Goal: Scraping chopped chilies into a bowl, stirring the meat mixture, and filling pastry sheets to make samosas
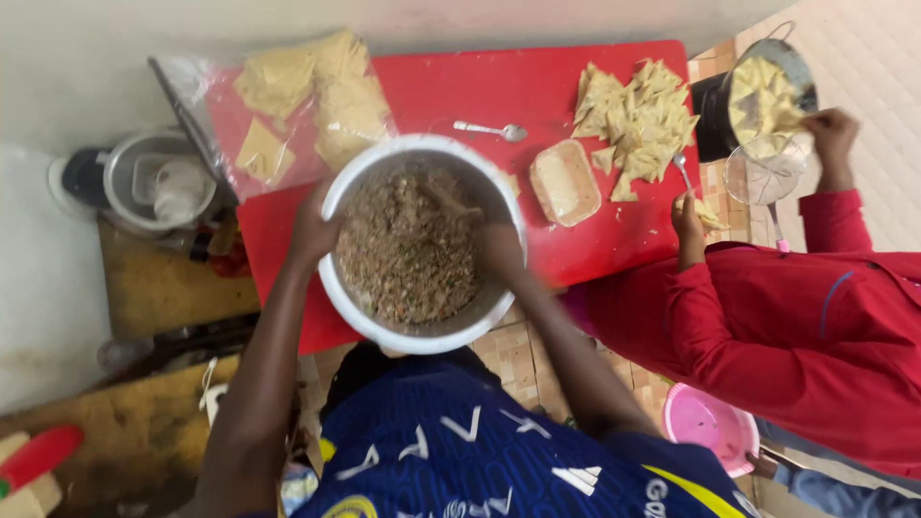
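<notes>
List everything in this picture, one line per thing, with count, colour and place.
table: one, red, centre
mixing bowl: one, white, front edge of the table, full of brown minced filling
wooden spoon: one, brown, in the filling
plastic bag of pastry sheets: one, clear with pale yellow sheets, table's left end
metal spoon: one, silver, behind the bowl
small tub: one, clear, right of the bowl
folded pastry triangles: a pile, pale yellow, table's right end
strainer with pastries: one, metal, far right
pink basin: one, floor at lower right
blender jar: one, grey, left of the table
co-worker: one, red sleeves, right side
left hand: on the bowl's rim
right hand: fingers around the wooden spoon
</notes>
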